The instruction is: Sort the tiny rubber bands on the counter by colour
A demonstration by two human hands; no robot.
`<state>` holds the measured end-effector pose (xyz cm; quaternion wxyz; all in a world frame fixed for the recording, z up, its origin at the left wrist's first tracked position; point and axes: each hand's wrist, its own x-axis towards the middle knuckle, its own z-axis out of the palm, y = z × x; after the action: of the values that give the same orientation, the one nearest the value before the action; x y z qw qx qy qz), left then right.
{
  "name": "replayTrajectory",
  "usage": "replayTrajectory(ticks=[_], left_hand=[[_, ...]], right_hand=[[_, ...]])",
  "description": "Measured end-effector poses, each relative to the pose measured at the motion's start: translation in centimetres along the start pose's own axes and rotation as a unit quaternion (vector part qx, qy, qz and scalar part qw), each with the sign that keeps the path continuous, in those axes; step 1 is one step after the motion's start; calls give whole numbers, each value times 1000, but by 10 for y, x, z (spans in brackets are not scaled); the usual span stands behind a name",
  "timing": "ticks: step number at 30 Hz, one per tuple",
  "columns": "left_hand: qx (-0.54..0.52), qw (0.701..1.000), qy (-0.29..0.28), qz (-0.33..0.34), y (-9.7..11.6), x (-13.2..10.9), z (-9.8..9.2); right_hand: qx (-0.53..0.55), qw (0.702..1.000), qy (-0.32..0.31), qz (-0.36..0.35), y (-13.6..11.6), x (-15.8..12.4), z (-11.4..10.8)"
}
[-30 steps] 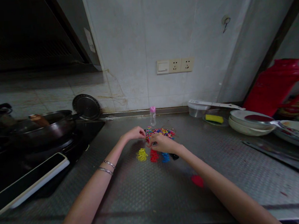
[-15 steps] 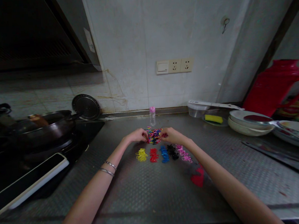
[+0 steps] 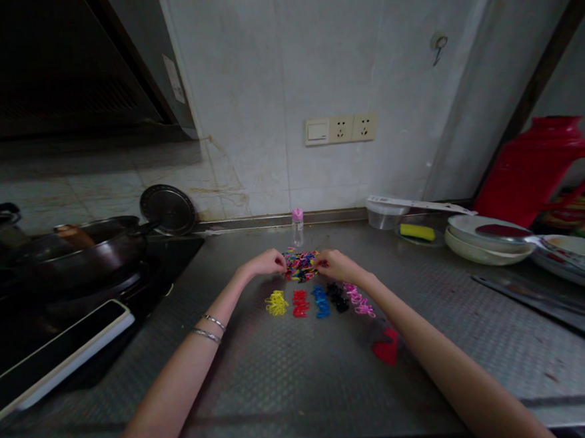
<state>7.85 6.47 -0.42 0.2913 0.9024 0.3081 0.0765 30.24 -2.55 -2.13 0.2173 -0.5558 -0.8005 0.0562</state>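
Observation:
A mixed heap of small, many-coloured rubber bands (image 3: 300, 265) lies on the metal counter between my hands. My left hand (image 3: 269, 263) is at the heap's left edge, fingers curled together; whatever is in them is too small to see. On the right edge, my right hand (image 3: 334, 265) has its fingers pinched, with their contents hidden. Nearer me, single-colour piles form a row: yellow bands (image 3: 277, 303), red bands (image 3: 300, 303), blue bands (image 3: 321, 301), black bands (image 3: 338, 297) and pink bands (image 3: 360, 301).
Behind the heap stands a small clear bottle (image 3: 298, 228) with a pink cap. A red heart-shaped piece (image 3: 385, 347) lies by my right forearm. Bowls (image 3: 489, 245), a yellow sponge (image 3: 418, 232) and a red thermos (image 3: 540, 175) are right; a pan (image 3: 89, 250) and phone (image 3: 56, 352) are left.
My left hand has drawn back slightly to the left from the heap. My right hand stays almost in place, and the sorted piles look the same.

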Motion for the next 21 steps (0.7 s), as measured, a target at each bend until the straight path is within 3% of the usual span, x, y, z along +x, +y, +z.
replayTrajectory(ticks=[8,15,21], left_hand=[[-15,1000,1,16,14,-1,-4],[21,995,24,90,32,5,8],[42,995,25,82,45,6,17]], right_hand=[[3,1000,21,4,-12,-2,-5],[-41,999,0,-13,-32,-8,-13],[-62,998,7,-26,-34,-7,-13]])
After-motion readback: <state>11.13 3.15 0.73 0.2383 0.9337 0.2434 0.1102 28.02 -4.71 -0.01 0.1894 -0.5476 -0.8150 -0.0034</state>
